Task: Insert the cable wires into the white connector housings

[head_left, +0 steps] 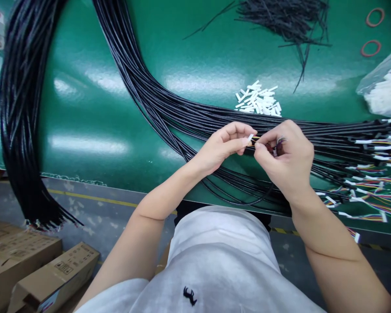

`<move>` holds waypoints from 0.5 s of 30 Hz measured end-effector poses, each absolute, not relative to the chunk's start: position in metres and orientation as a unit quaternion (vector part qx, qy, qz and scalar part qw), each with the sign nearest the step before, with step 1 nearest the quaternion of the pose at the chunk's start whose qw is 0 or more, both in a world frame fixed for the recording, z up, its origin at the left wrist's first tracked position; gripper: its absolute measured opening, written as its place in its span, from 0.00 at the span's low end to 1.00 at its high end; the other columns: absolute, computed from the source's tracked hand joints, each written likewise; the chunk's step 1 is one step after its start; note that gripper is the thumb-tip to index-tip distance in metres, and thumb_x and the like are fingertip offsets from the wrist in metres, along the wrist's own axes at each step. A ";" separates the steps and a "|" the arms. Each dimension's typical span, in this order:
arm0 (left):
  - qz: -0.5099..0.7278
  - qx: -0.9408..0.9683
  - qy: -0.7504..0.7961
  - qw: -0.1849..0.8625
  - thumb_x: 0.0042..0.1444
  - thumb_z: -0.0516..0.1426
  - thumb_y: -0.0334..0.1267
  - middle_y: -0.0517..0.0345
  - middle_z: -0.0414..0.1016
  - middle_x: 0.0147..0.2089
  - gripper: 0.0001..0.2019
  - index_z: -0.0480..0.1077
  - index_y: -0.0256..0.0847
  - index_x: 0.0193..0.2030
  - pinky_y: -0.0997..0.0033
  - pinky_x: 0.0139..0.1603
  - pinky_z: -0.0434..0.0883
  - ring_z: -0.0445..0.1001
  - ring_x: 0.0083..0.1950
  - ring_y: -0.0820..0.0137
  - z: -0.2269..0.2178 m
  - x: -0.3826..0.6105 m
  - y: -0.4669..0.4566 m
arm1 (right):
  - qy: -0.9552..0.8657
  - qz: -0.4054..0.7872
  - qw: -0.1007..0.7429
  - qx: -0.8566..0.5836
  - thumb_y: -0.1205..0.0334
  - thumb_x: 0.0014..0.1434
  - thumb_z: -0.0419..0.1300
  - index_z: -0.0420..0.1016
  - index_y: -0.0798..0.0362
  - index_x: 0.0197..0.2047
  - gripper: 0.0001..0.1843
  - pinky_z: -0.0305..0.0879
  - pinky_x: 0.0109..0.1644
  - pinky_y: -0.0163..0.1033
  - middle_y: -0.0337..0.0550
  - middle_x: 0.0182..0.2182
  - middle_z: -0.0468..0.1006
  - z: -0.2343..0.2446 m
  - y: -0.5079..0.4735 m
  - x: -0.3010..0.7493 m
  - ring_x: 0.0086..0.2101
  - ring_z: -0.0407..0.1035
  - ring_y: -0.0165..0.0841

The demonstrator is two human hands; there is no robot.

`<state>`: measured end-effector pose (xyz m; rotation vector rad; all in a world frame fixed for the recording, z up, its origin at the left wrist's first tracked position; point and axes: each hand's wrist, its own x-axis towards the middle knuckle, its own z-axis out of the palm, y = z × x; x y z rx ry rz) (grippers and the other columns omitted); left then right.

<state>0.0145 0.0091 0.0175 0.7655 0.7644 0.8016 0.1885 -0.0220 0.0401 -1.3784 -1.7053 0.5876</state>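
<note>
Long black round cables (pixel 182 104) cross the glossy green desk (pixel 84 117), passing below my left grip (pixel 226 143) and right grip (pixel 288 156). Short white tubes (pixel 259 100) just behind; thin black strips (pixel 280 17) farther back. Clear plastic bag (pixel 365 84) right. Second black cable bundle (pixel 22 108) left, over desk edge; brown cardboard boxes (pixel 57 276) lower left.

From here the green desk (pixel 81 113) looks smooth and glossy, throwing the light back in pale streaks. The black cables (pixel 182 104) wear a slick, plastic-looking sheath with a soft sheen. The small white pieces (pixel 258 101) seem plain plastic, the bag (pixel 382 89) clear, shiny film. The shirt (pixel 221 252) is matt cloth, the boxes (pixel 60 271) dull cardboard.
</note>
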 end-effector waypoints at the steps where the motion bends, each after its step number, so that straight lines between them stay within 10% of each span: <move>1: 0.371 0.356 0.354 0.781 0.53 0.73 0.48 0.62 0.79 0.41 0.18 0.77 0.41 0.43 0.78 0.38 0.71 0.69 0.33 0.82 0.017 0.014 0.009 | -0.680 0.235 0.421 -0.553 0.76 0.54 0.63 0.69 0.45 0.30 0.14 0.62 0.31 0.42 0.37 0.28 0.70 0.040 -0.022 0.188 0.28 0.66 0.33; 15: 0.386 0.386 0.354 0.760 0.53 0.74 0.49 0.60 0.79 0.42 0.20 0.77 0.40 0.44 0.75 0.40 0.72 0.74 0.39 0.78 0.013 0.013 0.009 | -0.678 0.246 0.423 -0.548 0.75 0.54 0.63 0.71 0.45 0.29 0.13 0.64 0.31 0.42 0.36 0.28 0.71 0.038 -0.020 0.190 0.27 0.66 0.32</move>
